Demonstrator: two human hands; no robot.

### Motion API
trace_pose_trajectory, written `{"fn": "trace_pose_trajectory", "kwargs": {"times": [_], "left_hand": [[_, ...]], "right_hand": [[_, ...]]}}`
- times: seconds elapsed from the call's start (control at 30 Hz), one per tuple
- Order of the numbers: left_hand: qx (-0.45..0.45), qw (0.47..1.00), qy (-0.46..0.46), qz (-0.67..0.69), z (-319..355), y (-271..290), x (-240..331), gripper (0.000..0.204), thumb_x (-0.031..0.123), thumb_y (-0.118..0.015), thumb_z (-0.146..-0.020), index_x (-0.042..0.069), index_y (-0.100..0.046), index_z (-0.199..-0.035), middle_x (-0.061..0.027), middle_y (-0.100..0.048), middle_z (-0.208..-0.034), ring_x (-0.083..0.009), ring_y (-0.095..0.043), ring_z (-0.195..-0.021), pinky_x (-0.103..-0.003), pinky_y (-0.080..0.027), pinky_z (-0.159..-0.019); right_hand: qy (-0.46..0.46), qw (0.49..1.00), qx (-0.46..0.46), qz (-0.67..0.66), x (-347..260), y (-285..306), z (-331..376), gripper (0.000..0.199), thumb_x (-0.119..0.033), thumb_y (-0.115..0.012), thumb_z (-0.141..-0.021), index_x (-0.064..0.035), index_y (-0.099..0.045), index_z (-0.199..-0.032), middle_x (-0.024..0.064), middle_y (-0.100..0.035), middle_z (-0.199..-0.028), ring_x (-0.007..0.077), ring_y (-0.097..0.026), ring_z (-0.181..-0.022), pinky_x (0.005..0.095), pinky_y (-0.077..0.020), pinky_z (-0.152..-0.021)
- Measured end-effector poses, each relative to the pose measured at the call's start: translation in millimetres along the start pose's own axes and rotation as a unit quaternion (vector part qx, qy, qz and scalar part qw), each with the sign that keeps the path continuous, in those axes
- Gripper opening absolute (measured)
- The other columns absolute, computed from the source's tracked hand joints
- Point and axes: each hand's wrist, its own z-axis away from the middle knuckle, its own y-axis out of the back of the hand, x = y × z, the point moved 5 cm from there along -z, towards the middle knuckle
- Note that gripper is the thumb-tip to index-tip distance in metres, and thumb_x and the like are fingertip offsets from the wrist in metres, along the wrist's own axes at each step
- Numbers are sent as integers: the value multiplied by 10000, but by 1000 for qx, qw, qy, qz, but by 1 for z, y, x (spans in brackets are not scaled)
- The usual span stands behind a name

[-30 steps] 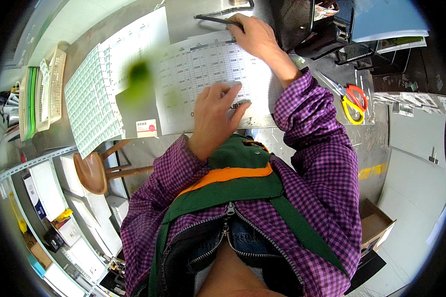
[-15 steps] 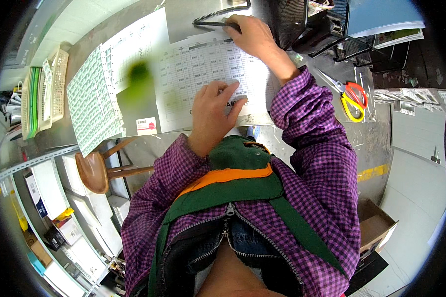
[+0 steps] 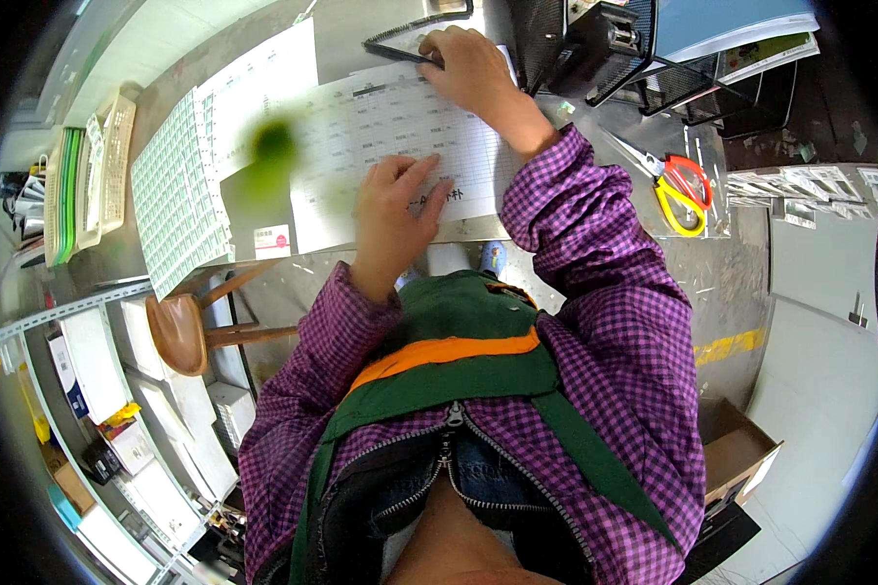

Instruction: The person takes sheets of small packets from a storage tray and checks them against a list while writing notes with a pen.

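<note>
A white sheet printed with a table point(image 3: 341, 185) lies on the grey work table in front of me. My left hand point(image 3: 397, 219) rests on its lower part, thumb and fingers apart, with nothing held. Farther off, at the sheet's upper edge, my right hand point(image 3: 473, 78) has its fingers bent around the end of a thin black pen point(image 3: 392, 51). What looks like a black coiled cord runs from the pen. Part of the pen is hidden under the fingers.
Green-patterned label sheets point(image 3: 180, 185) lie at the left, near a small white-and-red card point(image 3: 271, 240). On the right are scissors point(image 3: 683, 195) with red and yellow handles, below black mesh organizers point(image 3: 537, 44). A wooden stool point(image 3: 178, 333) stands under the table's left side. A blurred green spot point(image 3: 271, 144) covers some paper.
The whole view has shifted slightly, so the table and its things appear farther left. My left hand has slid a little left over the sheet. The right hand stays at the pen.
</note>
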Motion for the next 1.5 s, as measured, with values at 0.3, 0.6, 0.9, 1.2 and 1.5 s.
{"fn": "trace_pose_trajectory", "kwargs": {"times": [0.3,0.6,0.9,1.2,1.5], "left_hand": [[60,997,20,-49,3,0,8,275,96,-780,-804,61,-745,-1075,-108,-663,-887,-238,-647,-777,-343,-521,-705],[128,990,0,-57,19,-9,-11,205,8,-699,-843,20,-722,-1047,-144,-658,-850,-248,-630,-741,-335,-507,-700],[310,950,2,25,47,20,20,189,45,-645,-961,-30,-690,-1129,-121,-634,-982,-210,-606,-879,-340,-512,-804],[87,984,155,17,340,-152,29,302,80,-693,-913,-26,-647,-1192,-174,-650,-1085,-308,-637,-990,-398,-504,-893],[-30,898,379,223,460,-186,25,334,202,-721,-907,-50,-716,-1127,-178,-739,-1042,-246,-709,-928,-346,-561,-830]], "right_hand": [[13,998,57,-30,-12,1,3,275,-230,-739,-808,-72,-726,-1033,133,-677,-1013,331,-628,-1007,449,-509,-891],[137,935,209,-252,-67,55,41,174,-113,-717,-822,-122,-684,-992,107,-620,-995,300,-586,-940,423,-478,-842],[24,956,34,-290,-58,123,273,118,-151,-690,-890,-66,-670,-969,127,-599,-842,335,-588,-788,430,-459,-693],[-129,959,-50,-246,-25,157,453,164,-160,-657,-934,-31,-684,-1032,144,-679,-939,320,-671,-826,391,-537,-720],[-115,949,-78,-283,-21,189,476,206,-117,-643,-939,-17,-662,-1118,160,-703,-1010,305,-694,-862,384,-548,-751]]}}
